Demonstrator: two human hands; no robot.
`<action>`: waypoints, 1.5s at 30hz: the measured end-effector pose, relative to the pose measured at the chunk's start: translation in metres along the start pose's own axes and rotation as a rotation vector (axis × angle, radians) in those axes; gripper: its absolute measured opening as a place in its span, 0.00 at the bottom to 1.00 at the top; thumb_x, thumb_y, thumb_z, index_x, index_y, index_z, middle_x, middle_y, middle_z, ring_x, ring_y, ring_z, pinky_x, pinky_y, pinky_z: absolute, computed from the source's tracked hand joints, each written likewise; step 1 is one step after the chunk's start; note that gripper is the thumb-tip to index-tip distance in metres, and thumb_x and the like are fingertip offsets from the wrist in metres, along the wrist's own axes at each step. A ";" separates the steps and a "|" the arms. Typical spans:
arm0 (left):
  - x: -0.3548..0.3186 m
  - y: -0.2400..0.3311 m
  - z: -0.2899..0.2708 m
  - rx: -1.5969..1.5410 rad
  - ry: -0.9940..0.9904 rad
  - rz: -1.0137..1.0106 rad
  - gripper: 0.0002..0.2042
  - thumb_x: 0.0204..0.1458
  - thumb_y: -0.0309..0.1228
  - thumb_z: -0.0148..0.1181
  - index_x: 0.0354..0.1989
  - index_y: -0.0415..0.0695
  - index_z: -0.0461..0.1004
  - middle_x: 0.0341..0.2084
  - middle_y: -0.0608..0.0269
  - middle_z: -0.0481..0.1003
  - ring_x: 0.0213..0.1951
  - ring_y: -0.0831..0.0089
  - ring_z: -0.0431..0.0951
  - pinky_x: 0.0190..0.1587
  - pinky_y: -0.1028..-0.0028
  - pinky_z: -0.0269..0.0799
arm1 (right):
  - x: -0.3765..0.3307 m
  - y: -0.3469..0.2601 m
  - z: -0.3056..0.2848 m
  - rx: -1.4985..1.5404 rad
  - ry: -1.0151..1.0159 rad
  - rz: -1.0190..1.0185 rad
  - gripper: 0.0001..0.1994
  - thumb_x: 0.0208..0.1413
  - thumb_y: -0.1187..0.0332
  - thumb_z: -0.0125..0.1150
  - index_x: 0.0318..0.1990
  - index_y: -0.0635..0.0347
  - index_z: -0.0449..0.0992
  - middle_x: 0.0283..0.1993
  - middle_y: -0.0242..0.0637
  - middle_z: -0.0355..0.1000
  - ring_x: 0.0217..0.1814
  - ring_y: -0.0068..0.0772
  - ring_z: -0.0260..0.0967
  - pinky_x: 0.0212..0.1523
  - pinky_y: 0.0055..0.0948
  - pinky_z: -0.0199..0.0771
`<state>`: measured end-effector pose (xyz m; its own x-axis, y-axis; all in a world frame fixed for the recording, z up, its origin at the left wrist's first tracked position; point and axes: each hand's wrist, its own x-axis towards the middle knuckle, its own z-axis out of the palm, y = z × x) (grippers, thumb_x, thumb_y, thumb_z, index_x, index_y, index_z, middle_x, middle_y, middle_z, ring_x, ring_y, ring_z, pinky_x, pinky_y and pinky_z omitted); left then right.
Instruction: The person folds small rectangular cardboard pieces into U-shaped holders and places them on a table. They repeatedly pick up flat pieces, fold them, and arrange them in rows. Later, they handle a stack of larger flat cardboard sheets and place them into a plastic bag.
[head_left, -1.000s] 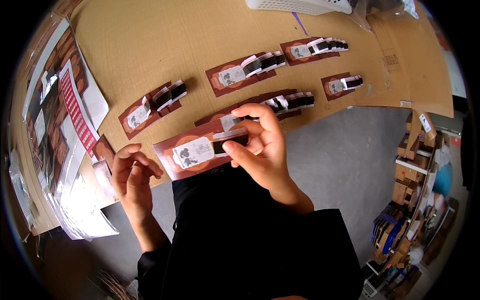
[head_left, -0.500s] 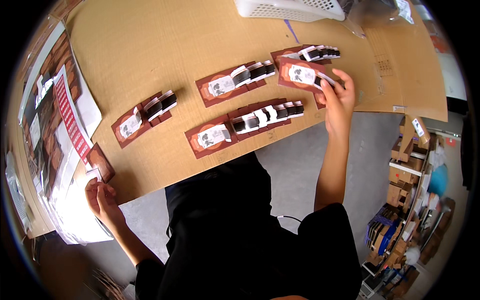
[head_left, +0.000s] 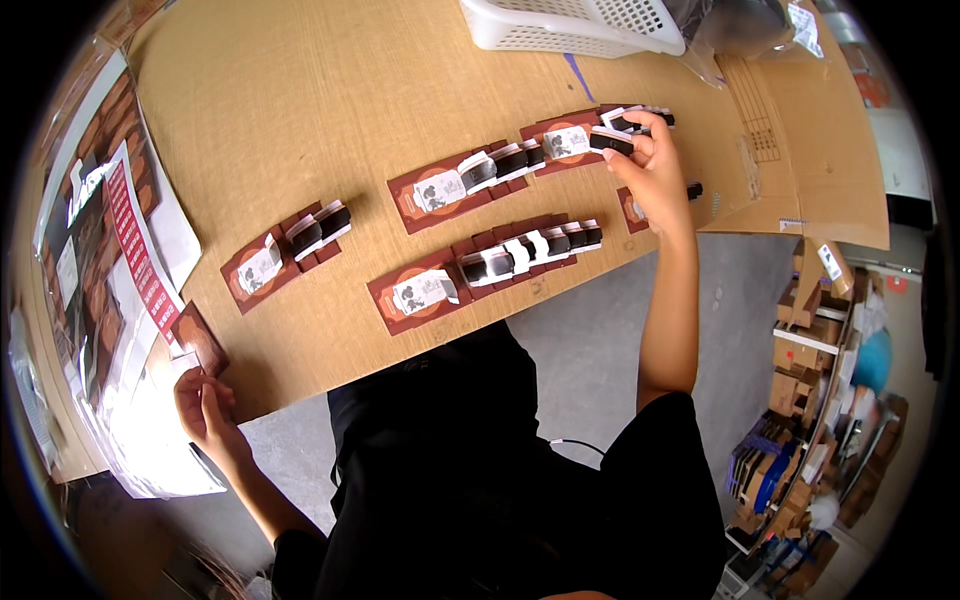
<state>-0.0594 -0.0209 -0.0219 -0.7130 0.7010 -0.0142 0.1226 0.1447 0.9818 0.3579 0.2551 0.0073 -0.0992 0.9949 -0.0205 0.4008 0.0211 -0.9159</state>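
My right hand (head_left: 655, 180) pinches a brown-red card (head_left: 540, 135) with a white label and a black-and-white raised piece, at the far-right row. The card rests over or against the cards behind it; fingers hide part of it. At the lower left, my left hand (head_left: 207, 408) has its fingers closed at the white corner of a dark red card (head_left: 199, 338) by the table edge. Similar cards lie in overlapping rows: a middle row (head_left: 425, 192), a longer near row (head_left: 400, 300) and a shorter left row (head_left: 255, 275). Another card (head_left: 632, 212) lies partly beneath my right wrist.
A white perforated basket (head_left: 570, 35) stands at the far edge of the cardboard-covered table (head_left: 330, 100), beside a clear plastic bag (head_left: 740, 30). Plastic-wrapped printed sheets (head_left: 90, 230) lie along the left. Shelves with boxes (head_left: 800, 390) stand beyond the right edge.
My right hand has moved away from me and slightly left, lowering the card onto the far-right row. My left hand stays at the dark red card. The whole view has shifted slightly.
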 end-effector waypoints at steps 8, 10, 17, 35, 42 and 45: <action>0.000 0.002 0.003 0.028 0.008 0.008 0.07 0.50 0.23 0.45 0.37 0.38 0.64 0.23 0.68 0.65 0.21 0.85 0.62 0.23 0.87 0.55 | 0.000 0.002 -0.003 -0.064 0.082 0.008 0.20 0.42 0.80 0.57 0.45 0.62 0.59 0.31 0.38 0.68 0.31 0.21 0.66 0.30 0.19 0.65; 0.000 0.002 0.003 0.033 0.015 0.006 0.07 0.50 0.23 0.45 0.37 0.38 0.65 0.23 0.68 0.65 0.21 0.85 0.62 0.23 0.87 0.55 | -0.001 0.002 -0.004 -0.074 0.099 -0.021 0.19 0.42 0.80 0.57 0.44 0.62 0.60 0.31 0.38 0.68 0.31 0.21 0.66 0.30 0.19 0.66; -0.001 0.001 0.003 0.069 0.005 0.018 0.06 0.50 0.23 0.45 0.36 0.38 0.65 0.23 0.69 0.65 0.21 0.86 0.62 0.22 0.87 0.55 | 0.007 -0.002 0.000 -0.015 0.137 -0.046 0.16 0.44 0.79 0.55 0.42 0.65 0.61 0.31 0.41 0.70 0.30 0.24 0.69 0.30 0.19 0.66; 0.001 -0.002 0.002 0.093 -0.010 0.034 0.06 0.50 0.23 0.45 0.35 0.37 0.65 0.20 0.67 0.65 0.21 0.85 0.63 0.23 0.87 0.57 | 0.023 0.012 -0.010 -0.211 0.392 -0.127 0.13 0.41 0.74 0.61 0.36 0.65 0.66 0.18 0.30 0.65 0.18 0.16 0.58 0.20 0.18 0.58; -0.005 0.003 -0.006 0.132 0.156 0.096 0.09 0.50 0.23 0.47 0.40 0.37 0.64 0.21 0.66 0.65 0.25 0.81 0.64 0.28 0.84 0.60 | -0.012 -0.006 -0.010 -0.115 0.462 -0.341 0.10 0.46 0.72 0.59 0.37 0.62 0.69 0.33 0.30 0.67 0.31 0.16 0.61 0.31 0.15 0.62; 0.010 -0.007 -0.021 0.295 0.242 0.271 0.11 0.43 0.22 0.55 0.37 0.39 0.66 0.33 0.63 0.66 0.35 0.75 0.67 0.37 0.78 0.65 | -0.048 -0.003 -0.005 -0.110 0.486 -0.336 0.11 0.50 0.71 0.55 0.40 0.65 0.68 0.38 0.35 0.67 0.35 0.20 0.63 0.34 0.16 0.63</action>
<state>-0.0818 -0.0295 -0.0245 -0.7645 0.5630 0.3140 0.4927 0.1964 0.8477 0.3663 0.2078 0.0128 0.1806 0.8629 0.4720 0.5137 0.3265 -0.7934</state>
